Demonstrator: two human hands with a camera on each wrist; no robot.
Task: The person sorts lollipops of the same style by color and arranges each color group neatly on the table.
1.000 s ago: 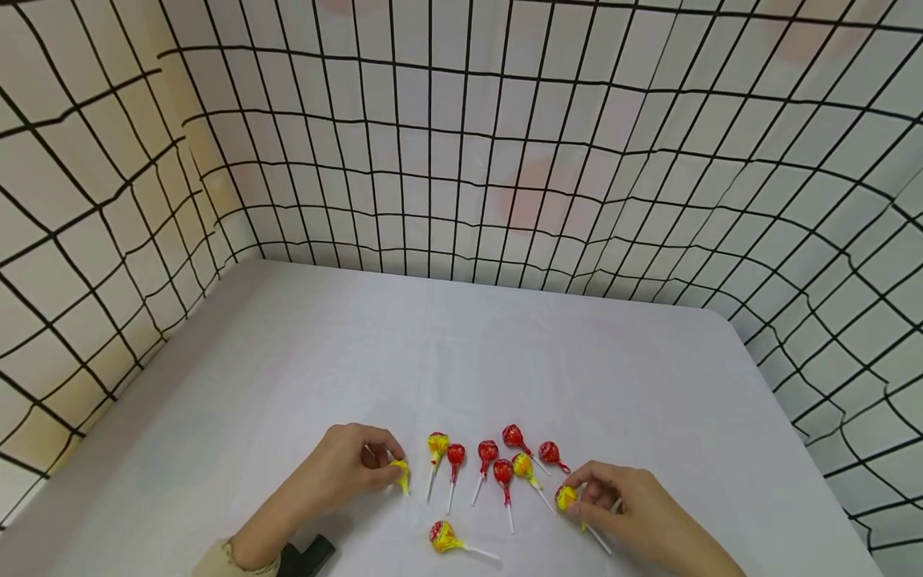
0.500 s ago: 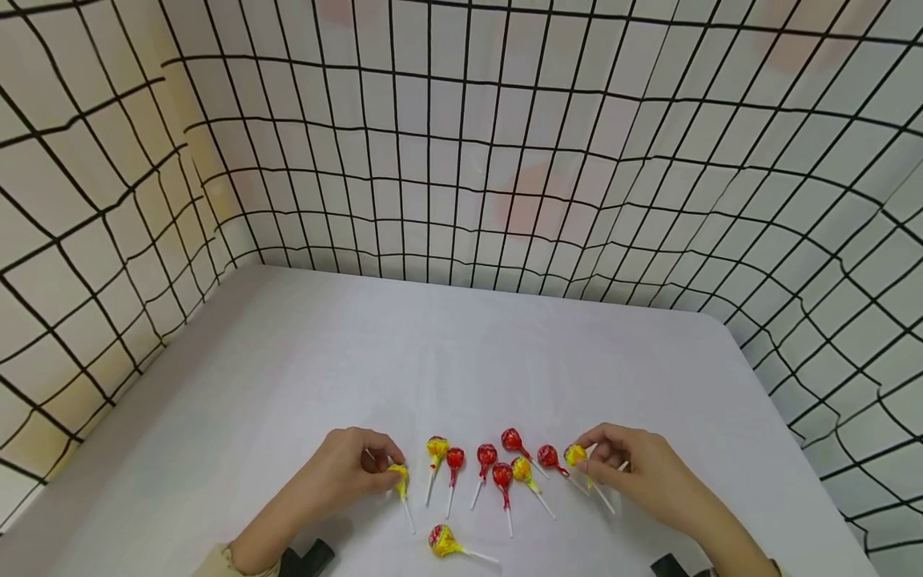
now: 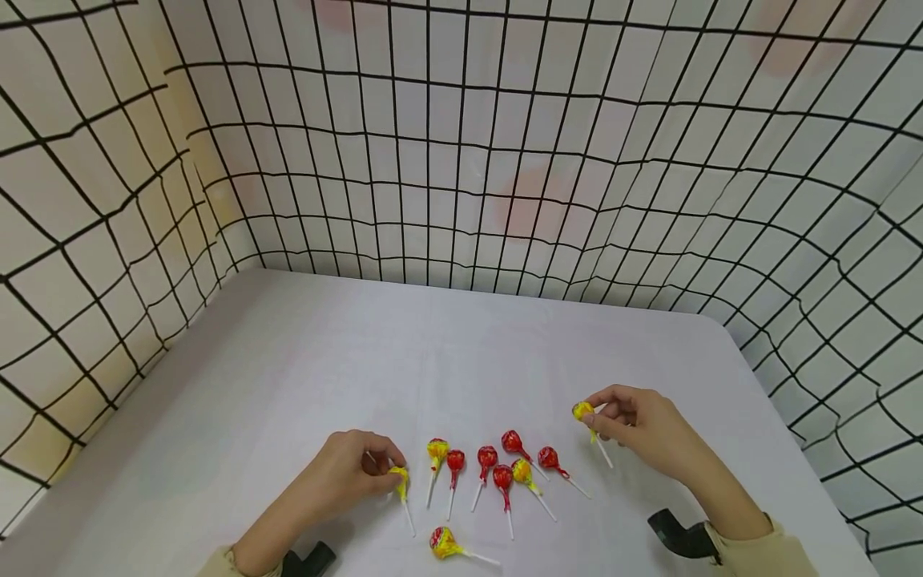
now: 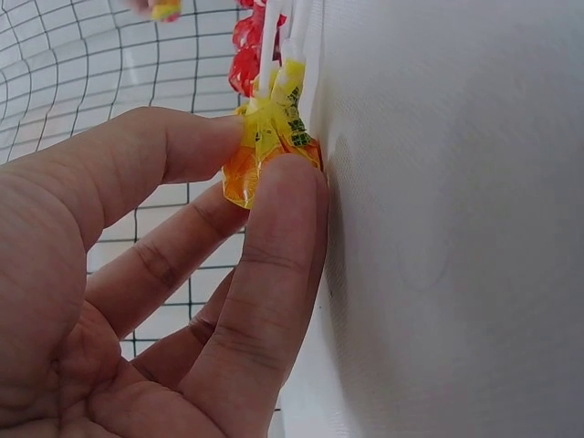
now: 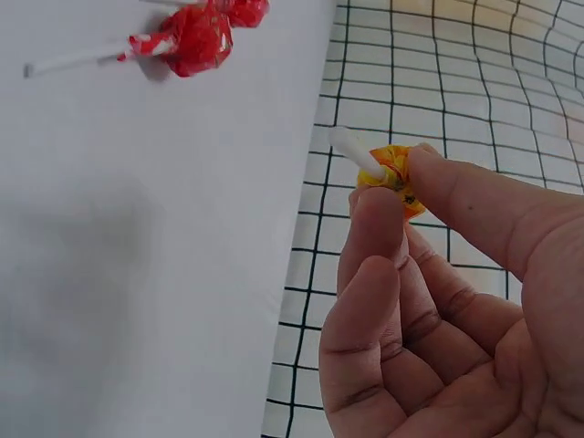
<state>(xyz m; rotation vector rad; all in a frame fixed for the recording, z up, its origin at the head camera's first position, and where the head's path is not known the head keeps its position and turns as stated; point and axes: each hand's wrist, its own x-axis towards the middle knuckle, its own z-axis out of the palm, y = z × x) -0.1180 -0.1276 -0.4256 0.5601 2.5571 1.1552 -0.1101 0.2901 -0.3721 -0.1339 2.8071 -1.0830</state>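
My left hand (image 3: 353, 465) pinches the head of a yellow lollipop (image 4: 265, 137) low at the table, left of the group; its white stick points toward me. Between thumb and fingers, my right hand (image 3: 638, 421) holds another yellow lollipop (image 5: 392, 173) by its head, beyond and right of the group, stick slanting down. Several red lollipops lie in the middle, one of them a red lollipop (image 3: 549, 457) nearest the right hand. Among them are a yellow lollipop (image 3: 437, 449) at the left and a yellow lollipop (image 3: 522, 470). Closer to me lies a yellow lollipop (image 3: 445, 543) on its side.
The white table (image 3: 346, 344) extends beyond the lollipops. A black wire grid (image 3: 461, 144) over pale cloth encloses its back and sides. Black wrist-camera mounts (image 3: 681, 534) show at both wrists.
My right hand has lifted its yellow lollipop from the right end of the group and carried it away from me. My left hand stays almost still, holding its lollipop.
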